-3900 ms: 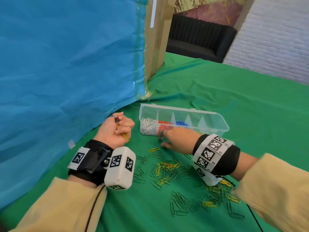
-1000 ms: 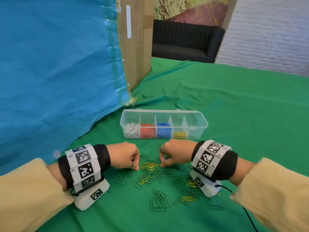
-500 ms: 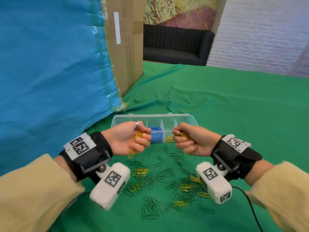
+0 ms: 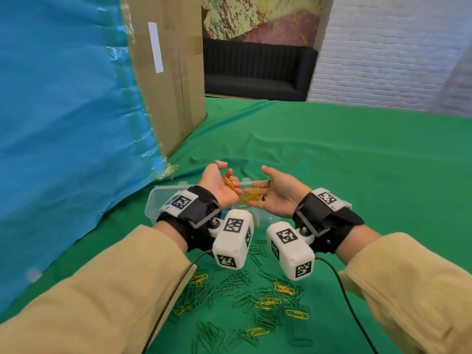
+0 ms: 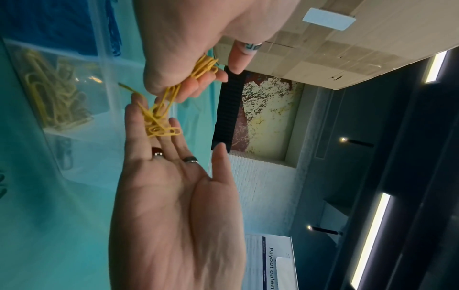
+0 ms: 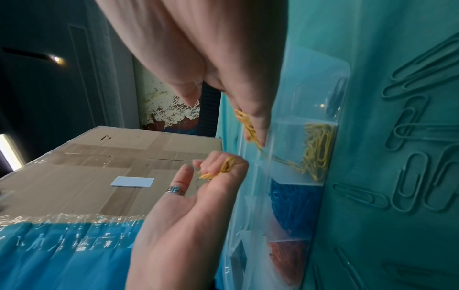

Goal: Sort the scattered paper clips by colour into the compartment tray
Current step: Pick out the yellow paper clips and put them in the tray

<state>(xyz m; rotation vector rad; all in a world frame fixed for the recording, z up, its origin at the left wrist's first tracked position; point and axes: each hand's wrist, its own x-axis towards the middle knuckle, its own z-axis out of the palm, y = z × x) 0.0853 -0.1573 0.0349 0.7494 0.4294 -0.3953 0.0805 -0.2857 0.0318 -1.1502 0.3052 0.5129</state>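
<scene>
Both hands hover palm up, side by side, over the clear compartment tray (image 4: 158,203), which they mostly hide. My left hand (image 4: 224,175) cups a bunch of yellow paper clips (image 4: 231,185) in curled fingers (image 6: 211,164). My right hand (image 4: 270,190) is flat, and more yellow clips (image 5: 159,125) lie across its straight fingers (image 5: 174,141). The two bunches almost touch. Below them the tray (image 6: 330,88) holds yellow clips (image 6: 315,149), blue clips (image 6: 293,204) and red clips (image 6: 290,259) in separate compartments. Several green and yellow clips (image 4: 255,302) lie scattered on the cloth in front of the tray.
A green cloth (image 4: 332,162) covers the table. A tall cardboard box (image 4: 168,80) and a hanging blue sheet (image 4: 63,111) stand close on the left, just behind the tray. Two wrist-camera cables (image 4: 344,290) trail over the scattered clips. A black sofa (image 4: 255,70) stands beyond the table.
Half a second ago both hands were fists gripping yellow clips in front of the tray. They have moved over the tray and turned palm up; the right has opened flat and the left has loosened.
</scene>
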